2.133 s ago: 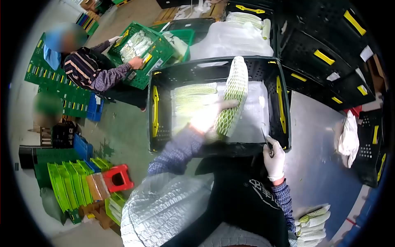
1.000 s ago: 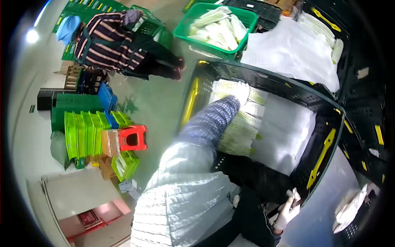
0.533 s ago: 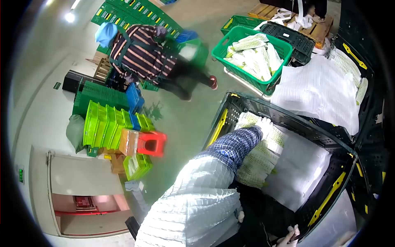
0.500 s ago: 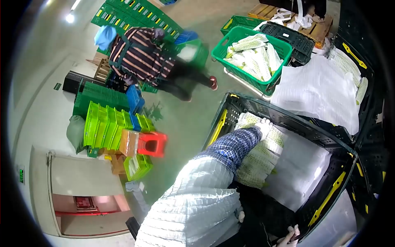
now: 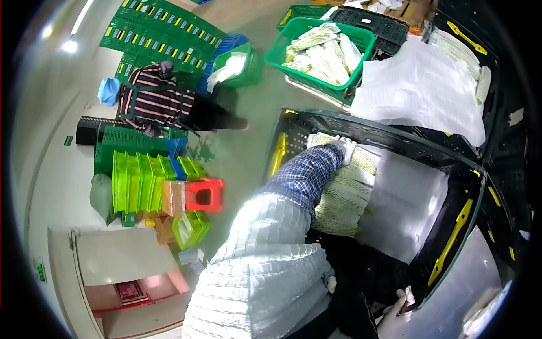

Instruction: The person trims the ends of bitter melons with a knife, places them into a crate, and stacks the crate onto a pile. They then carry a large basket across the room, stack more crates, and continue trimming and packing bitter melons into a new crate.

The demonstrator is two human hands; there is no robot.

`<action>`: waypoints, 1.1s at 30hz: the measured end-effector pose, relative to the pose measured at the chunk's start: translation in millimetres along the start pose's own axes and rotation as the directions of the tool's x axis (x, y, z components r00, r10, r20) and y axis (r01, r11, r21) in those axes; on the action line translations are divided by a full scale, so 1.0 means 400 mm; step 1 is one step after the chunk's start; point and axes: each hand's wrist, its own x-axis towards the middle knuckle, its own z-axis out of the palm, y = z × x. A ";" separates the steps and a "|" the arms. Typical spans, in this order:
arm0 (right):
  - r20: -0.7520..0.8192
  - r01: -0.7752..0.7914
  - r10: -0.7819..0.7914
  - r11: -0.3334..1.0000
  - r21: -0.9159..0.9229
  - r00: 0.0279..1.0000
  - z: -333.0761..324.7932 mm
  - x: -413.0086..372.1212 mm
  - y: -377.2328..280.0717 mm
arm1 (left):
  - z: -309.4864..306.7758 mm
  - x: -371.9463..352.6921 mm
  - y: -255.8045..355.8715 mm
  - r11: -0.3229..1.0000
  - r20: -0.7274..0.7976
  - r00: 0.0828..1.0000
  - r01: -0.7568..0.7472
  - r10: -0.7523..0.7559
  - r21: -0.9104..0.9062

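My left hand (image 5: 345, 149), in a white glove below a plaid sleeve, reaches into a large black crate (image 5: 384, 127). Its fingers curl over the far end of a row of net-wrapped produce (image 5: 345, 206), long pieces in pale foam netting with green showing through. Beside the row, a white sheet (image 5: 403, 198) lines the crate. My right hand (image 5: 402, 300), low in the view, is closed over the crate's near edge, with its fingers partly visible. Black cloth (image 5: 361, 265) hides the near part of the row.
A green basket (image 5: 364, 42) of wrapped produce stands beyond the crate, beside another black crate under a white sheet (image 5: 415, 90). A co-worker in a striped shirt (image 5: 155, 96) bends near green crates (image 5: 161, 37). Lime-green baskets (image 5: 132, 183) and a red stool (image 5: 206, 195) stand left.
The view has shifted, so the crates appear farther left and up. The co-worker's arm has drawn away from the green bin. My left hand stays at the far end of the row.
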 end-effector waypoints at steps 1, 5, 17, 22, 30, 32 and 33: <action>-0.144 -0.010 0.019 0.998 0.063 0.989 0.029 0.026 0.060 | -0.015 -0.001 0.008 0.999 0.040 0.999 0.028 -0.029 0.019; -0.145 0.155 -0.138 0.980 0.121 0.980 0.031 0.028 0.064 | -0.021 -0.026 0.005 1.000 -0.046 0.999 -0.014 0.015 0.022; -0.026 0.106 -0.103 0.961 0.255 0.994 0.009 0.002 0.011 | -0.127 -0.302 -0.003 0.879 -0.270 0.897 -0.414 0.349 -0.238; 0.039 0.243 -0.265 0.927 0.284 0.964 -0.012 0.029 -0.046 | -0.222 -0.533 0.169 0.370 -0.404 0.827 -0.543 0.390 -0.754; -0.240 0.893 -0.864 0.448 0.036 0.443 -0.094 0.042 -0.295 | -0.111 -0.723 0.437 0.043 -0.405 0.783 -0.479 0.472 -0.877; -0.281 0.943 -0.907 0.333 -0.020 0.314 -0.090 0.042 -0.331 | -0.085 -0.718 0.460 -0.129 -0.346 0.776 -0.330 0.527 -0.935; -0.290 0.941 -0.916 0.320 -0.114 0.276 -0.101 0.036 -0.329 | -0.084 -0.741 0.484 -0.106 -0.348 0.780 -0.346 0.519 -0.932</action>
